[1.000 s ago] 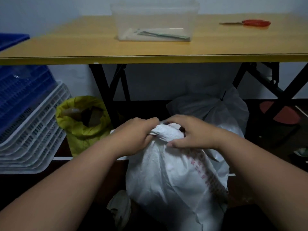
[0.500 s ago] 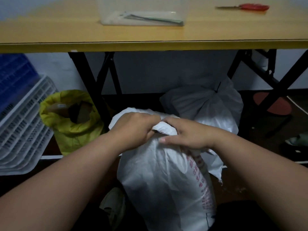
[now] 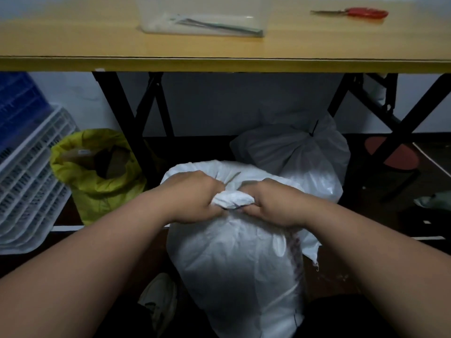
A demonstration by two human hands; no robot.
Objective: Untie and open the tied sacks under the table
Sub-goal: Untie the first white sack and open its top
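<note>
Your left hand (image 3: 195,197) and right hand (image 3: 271,202) both grip the bunched neck (image 3: 231,200) of the white sack (image 3: 234,259), fingers curled tight round the twisted cloth on either side. Half a second ago the two hands overlapped at the neck, the right one lying flatter across it; now they sit a little apart with the knot of cloth showing between your knuckles, and both fists look more closed. The sack has stayed in the same spot, standing upright on the floor directly below your fingers, in front of the table edge.

Beyond your fingertips, a second white sack (image 3: 292,147) sits further back under the table, its neck cinched with a dark tie (image 3: 313,129). To the left of your left hand stands a yellow-green sack (image 3: 97,181), already open at the top. Further left, white slatted crates (image 3: 29,191) lean stacked, with a blue crate (image 3: 17,103) behind them.

Above your hands runs the yellow table (image 3: 73,45) on black folding legs (image 3: 122,113). On it rest a clear plastic box (image 3: 202,18) holding some flat items, and red-handled scissors (image 3: 361,12) off to the right. A pale shoe (image 3: 161,298) shows near your left forearm. A reddish round object (image 3: 400,154) lies on the dark floor at far right.
</note>
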